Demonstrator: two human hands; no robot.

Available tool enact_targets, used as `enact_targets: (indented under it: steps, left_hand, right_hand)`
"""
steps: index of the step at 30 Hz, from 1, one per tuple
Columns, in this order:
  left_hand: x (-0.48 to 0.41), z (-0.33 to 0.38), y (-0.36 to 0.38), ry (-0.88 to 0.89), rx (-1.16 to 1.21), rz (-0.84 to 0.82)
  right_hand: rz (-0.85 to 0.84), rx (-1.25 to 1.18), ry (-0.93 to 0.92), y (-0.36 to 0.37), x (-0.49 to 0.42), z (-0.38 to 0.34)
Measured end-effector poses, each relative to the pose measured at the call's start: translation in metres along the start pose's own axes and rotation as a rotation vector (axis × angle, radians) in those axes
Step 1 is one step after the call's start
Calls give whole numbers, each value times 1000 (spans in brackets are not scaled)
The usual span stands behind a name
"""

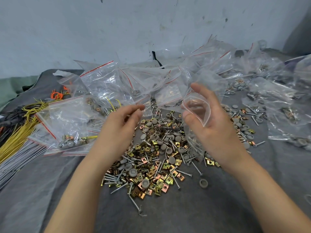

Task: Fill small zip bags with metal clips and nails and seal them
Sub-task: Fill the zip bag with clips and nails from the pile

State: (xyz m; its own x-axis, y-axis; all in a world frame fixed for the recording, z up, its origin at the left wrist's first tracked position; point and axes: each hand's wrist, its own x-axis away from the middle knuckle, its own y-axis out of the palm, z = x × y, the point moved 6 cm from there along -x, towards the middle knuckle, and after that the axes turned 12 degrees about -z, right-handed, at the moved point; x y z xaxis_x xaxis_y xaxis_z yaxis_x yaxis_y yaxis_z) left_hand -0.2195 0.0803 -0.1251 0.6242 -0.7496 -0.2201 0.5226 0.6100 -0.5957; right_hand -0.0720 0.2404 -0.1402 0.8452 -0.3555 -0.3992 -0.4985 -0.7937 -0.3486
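My right hand (213, 118) grips a small zip bag (196, 113), mouth open, contents unclear. Beside it my left hand (121, 121) pinches its fingertips together, on what I cannot tell.

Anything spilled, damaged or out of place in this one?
Nothing looks damaged. The hardware pile sprawls loose over the grey cloth, with one grey cap and one long screw lying apart at its near edge. The zip bag in the right hand is open.

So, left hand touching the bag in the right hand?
Apart. Head view shows the hardware pile through a clear gap between left hand and zip bag.
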Motion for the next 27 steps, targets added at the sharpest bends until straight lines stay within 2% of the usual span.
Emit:
enact_targets:
  steps: [4, 7, 17, 27]
  left_hand:
    - [-2, 23, -3, 85, 243, 47]
    - [-1, 41, -1, 152, 313, 38]
    - [3, 75, 17, 275, 157, -95]
    - [1, 87, 27, 321, 27, -99]
  right_hand:
    - [-17, 23, -20, 6, 0, -2]
    - [-40, 49, -29, 12, 0, -3]
    - [-59, 82, -31, 17, -1, -1]
    - [-73, 34, -7, 16, -1, 1]
